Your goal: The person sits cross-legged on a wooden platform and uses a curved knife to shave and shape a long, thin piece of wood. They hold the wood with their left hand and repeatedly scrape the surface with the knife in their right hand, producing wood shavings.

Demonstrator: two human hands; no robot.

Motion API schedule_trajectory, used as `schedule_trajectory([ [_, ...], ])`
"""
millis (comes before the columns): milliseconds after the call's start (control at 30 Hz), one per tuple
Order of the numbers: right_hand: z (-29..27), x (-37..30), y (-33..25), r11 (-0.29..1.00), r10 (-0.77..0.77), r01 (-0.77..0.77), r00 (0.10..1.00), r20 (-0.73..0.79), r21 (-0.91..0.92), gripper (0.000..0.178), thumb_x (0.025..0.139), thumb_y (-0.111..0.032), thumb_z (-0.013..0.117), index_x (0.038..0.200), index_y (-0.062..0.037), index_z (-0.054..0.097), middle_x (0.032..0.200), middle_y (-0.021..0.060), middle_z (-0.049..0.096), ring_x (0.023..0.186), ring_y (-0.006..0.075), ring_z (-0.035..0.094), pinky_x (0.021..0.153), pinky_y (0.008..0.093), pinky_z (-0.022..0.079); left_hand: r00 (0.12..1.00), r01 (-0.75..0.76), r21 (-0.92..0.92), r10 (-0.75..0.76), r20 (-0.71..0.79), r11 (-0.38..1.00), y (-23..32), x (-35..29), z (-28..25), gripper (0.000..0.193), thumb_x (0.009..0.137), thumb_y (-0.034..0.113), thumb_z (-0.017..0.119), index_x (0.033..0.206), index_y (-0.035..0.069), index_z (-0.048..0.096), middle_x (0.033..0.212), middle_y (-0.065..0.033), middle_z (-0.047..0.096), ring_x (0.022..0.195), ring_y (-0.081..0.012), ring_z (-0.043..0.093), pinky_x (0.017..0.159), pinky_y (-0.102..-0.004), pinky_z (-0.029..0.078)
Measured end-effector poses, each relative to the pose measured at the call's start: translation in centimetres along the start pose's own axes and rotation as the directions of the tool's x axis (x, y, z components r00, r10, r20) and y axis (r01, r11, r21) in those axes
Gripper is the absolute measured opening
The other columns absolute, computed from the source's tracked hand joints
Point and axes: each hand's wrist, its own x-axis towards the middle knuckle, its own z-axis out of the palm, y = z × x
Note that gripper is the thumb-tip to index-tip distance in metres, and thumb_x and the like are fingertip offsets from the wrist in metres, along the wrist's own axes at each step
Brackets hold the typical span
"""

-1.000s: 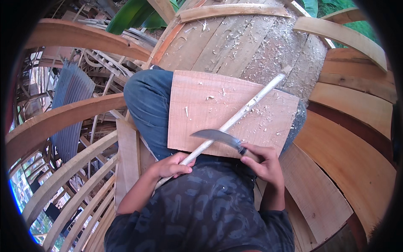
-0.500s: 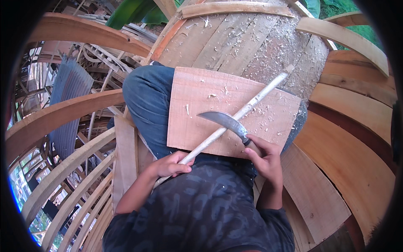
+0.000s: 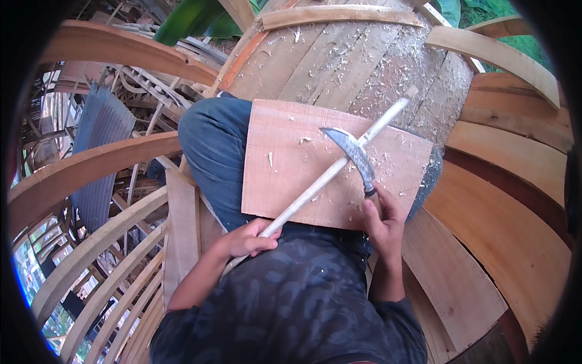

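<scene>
A pale wooden stick (image 3: 309, 192) slants across a flat board (image 3: 291, 142) that lies over my lap. My left hand (image 3: 253, 238) is closed round the stick near its lower end, at the board's near edge. In my right hand (image 3: 386, 221) is a curved knife (image 3: 357, 156), gripped by its handle. Its blade crosses over the stick past the middle, tip pointing up and to the left. Most of the handle is hidden by my fingers. Some wood shavings (image 3: 305, 140) lie on the board.
Ahead is a plank floor (image 3: 315, 54) strewn with shavings. Curved wooden ribs (image 3: 115, 155) rise on the left, with a corrugated sheet (image 3: 100, 151) and piled timber beyond. Wide curved planks (image 3: 503, 212) form the right side. My bent knee (image 3: 212, 136) is beside the board.
The knife has moved up along the stick, away from me and slightly right, its blade turned steeper. My left hand keeps its hold in nearly the same place.
</scene>
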Motion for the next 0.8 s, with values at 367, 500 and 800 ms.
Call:
schedule_trajectory([
  [367, -4.7, 1.9, -1.1, 0.950, -0.229, 0.304, 0.834, -0.503, 0.071, 0.021, 0.090, -0.003, 0.053, 0.109, 0.0050, 0.057, 0.064, -0.0011, 0.049, 0.045, 0.0036, 0.041, 0.040, 0.0188, 0.032, 1.000, -0.011, 0.039, 0.010, 0.007, 0.999, -0.2, -0.1, 0.2, 0.025, 0.080, 0.025, 0.063, 0.080, 0.007, 0.045, 0.060, 0.0042, 0.045, 0.045, -0.0026, 0.041, 0.040, -0.0193, 0.033],
  [500, -4.1, 0.1, 0.5, 0.998, -0.069, 0.069, 0.996, 0.056, -0.011, 0.026, 0.087, -0.005, 0.057, 0.111, 0.0050, 0.058, 0.062, -0.0019, 0.050, 0.046, 0.0035, 0.042, 0.041, 0.0177, 0.031, 1.000, -0.010, 0.069, 0.010, -0.004, 0.998, -0.3, 0.1, 0.2, 0.025, 0.081, 0.025, 0.063, 0.079, 0.008, 0.045, 0.059, 0.0047, 0.044, 0.045, -0.0027, 0.041, 0.040, -0.0195, 0.032],
  [800, -2.7, 1.1, 3.7, 0.977, -0.197, 0.194, 0.980, -0.034, -0.087, 0.026, 0.087, -0.010, 0.060, 0.110, 0.0023, 0.060, 0.066, -0.0051, 0.051, 0.052, 0.0019, 0.041, 0.048, 0.0171, 0.029, 0.999, -0.001, 0.110, 0.006, -0.038, 0.994, 0.4, 0.1, 0.9, 0.027, 0.082, 0.024, 0.061, 0.075, 0.011, 0.039, 0.059, 0.0043, 0.040, 0.044, -0.0044, 0.041, 0.041, -0.0210, 0.034],
])
